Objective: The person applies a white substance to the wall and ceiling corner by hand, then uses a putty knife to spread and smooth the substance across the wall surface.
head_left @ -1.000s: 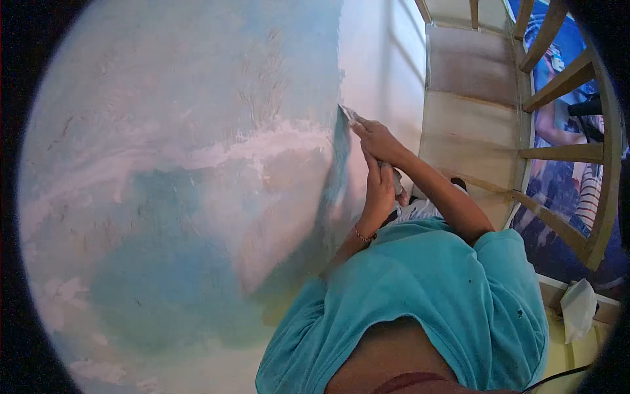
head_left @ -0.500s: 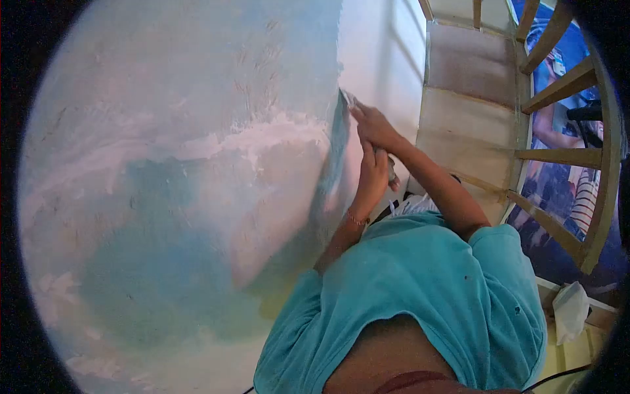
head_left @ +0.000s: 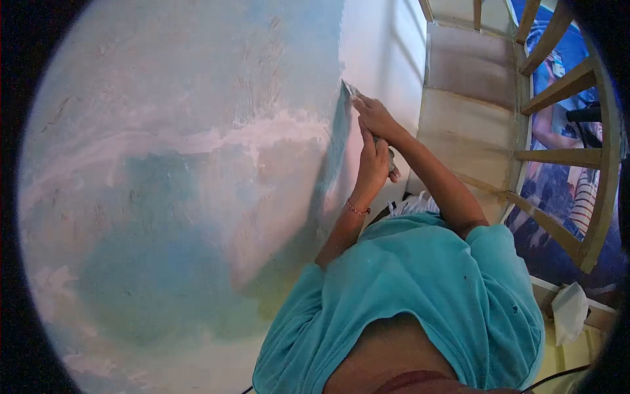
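Observation:
My right hand (head_left: 375, 119) is closed around a putty knife (head_left: 350, 88), whose blade tip meets the wall (head_left: 282, 197) at the border between the blue-tinted paint and a white strip (head_left: 374, 52). Just below it, my left hand (head_left: 373, 164), with a bracelet at the wrist, is closed on a grey-green thing (head_left: 392, 159). Most of that thing is hidden by the fingers and the right forearm, so its kind does not show. The wall carries patchy blue, pink and green paint, with a whitish smeared band across its middle.
To the right, steps (head_left: 466, 118) run beside a wooden railing (head_left: 558, 157) with several bars. Beyond the railing is a blue printed picture (head_left: 551, 190) showing people. A white bag-like item (head_left: 569, 314) sits at lower right, near a dark cable (head_left: 558, 377).
My right hand and the putty knife have moved slightly up along the paint border. My left hand has shifted a little, still just below the right.

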`<state>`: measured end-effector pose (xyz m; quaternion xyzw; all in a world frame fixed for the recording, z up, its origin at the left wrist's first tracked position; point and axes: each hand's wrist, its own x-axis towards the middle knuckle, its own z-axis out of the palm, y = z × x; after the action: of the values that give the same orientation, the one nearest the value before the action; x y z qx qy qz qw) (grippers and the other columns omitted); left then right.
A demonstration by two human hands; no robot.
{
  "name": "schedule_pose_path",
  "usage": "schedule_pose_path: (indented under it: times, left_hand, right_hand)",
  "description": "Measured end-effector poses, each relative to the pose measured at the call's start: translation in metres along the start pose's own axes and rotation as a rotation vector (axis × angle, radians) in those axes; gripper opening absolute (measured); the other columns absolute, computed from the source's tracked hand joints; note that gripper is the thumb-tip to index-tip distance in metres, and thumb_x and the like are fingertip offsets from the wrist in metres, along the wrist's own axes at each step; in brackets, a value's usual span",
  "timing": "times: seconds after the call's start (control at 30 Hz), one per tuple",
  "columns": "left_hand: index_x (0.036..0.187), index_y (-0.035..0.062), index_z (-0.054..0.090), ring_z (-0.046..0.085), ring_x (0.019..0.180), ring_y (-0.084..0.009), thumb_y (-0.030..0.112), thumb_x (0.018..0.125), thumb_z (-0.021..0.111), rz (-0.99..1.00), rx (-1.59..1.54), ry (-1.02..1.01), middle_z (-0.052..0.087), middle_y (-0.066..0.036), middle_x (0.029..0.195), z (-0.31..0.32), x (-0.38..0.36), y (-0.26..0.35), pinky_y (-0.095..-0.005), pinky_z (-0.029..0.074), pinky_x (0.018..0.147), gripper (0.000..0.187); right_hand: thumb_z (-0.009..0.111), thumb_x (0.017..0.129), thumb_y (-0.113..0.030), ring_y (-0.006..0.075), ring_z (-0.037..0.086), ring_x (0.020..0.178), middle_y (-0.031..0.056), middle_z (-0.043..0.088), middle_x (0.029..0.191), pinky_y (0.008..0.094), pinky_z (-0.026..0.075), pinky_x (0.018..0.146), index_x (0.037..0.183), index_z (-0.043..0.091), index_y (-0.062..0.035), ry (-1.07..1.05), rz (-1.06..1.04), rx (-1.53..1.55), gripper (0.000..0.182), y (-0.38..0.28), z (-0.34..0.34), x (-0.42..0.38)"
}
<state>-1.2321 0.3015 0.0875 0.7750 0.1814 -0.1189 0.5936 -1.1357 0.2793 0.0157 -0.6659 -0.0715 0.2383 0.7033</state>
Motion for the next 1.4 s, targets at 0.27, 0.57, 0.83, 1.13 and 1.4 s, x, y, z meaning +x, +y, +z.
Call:
schedule_pose_path:
  times: [0.27, 0.57, 0.83, 1.13, 1.4]
  left_hand:
    - [0.128, 0.0087, -0.012, 0.045, 0.036, -0.0155, 0.016, 0.083, 0.029, -0.013, 0.027, -0.001, 0.045, -0.010, 0.060, -0.007, -0.001, -0.001, -0.0253, 0.039, 0.031, 0.061]
    - [0.128, 0.0073, -0.010, 0.045, 0.037, -0.0158, 0.017, 0.084, 0.030, -0.072, -0.028, -0.019, 0.044, -0.010, 0.060, -0.002, -0.015, 0.014, -0.0262, 0.039, 0.032, 0.061]
    - [0.123, 0.0055, 0.014, 0.047, 0.037, -0.0161, 0.018, 0.084, 0.031, -0.033, -0.014, 0.012, 0.045, -0.010, 0.066, -0.005, 0.007, -0.004, -0.0258, 0.039, 0.029, 0.044]
    - [0.124, 0.0088, 0.015, 0.047, 0.037, -0.0162, 0.019, 0.085, 0.032, -0.040, -0.059, 0.019, 0.044, -0.009, 0.066, -0.002, 0.004, 0.005, -0.0259, 0.037, 0.028, 0.044]
    - [0.118, 0.0043, 0.020, 0.046, 0.037, -0.0181, 0.019, 0.084, 0.031, 0.013, 0.087, 0.040, 0.043, -0.010, 0.065, -0.005, -0.005, 0.004, -0.0271, 0.037, 0.030, 0.038]
  right_hand:
    - [0.031, 0.085, -0.036, 0.0410, 0.050, 0.087, 0.0295, 0.052, 0.089, 0.0418, 0.038, 0.076, 0.109, 0.044, 0.0021, 0.096, -0.169, -0.025, 0.047, 0.006, 0.008, 0.000]
    - [0.040, 0.083, -0.026, 0.0208, 0.047, 0.053, 0.0155, 0.049, 0.058, 0.0333, 0.041, 0.056, 0.104, 0.047, 0.0037, 0.098, -0.202, -0.075, 0.037, 0.005, 0.009, -0.005]
    - [0.038, 0.085, -0.032, 0.0200, 0.048, 0.054, 0.0133, 0.048, 0.057, 0.0346, 0.040, 0.056, 0.104, 0.049, 0.0025, 0.112, -0.131, -0.050, 0.041, 0.000, 0.001, 0.006]
    - [0.037, 0.085, -0.034, 0.0228, 0.048, 0.063, 0.0155, 0.049, 0.065, 0.0340, 0.040, 0.060, 0.109, 0.046, 0.0004, 0.065, -0.048, -0.032, 0.043, -0.001, 0.002, 0.010]
    - [0.036, 0.085, -0.032, 0.0281, 0.050, 0.067, 0.0192, 0.052, 0.069, 0.0369, 0.040, 0.064, 0.105, 0.047, 0.0006, 0.120, -0.157, -0.096, 0.040, 0.006, 0.010, 0.000]
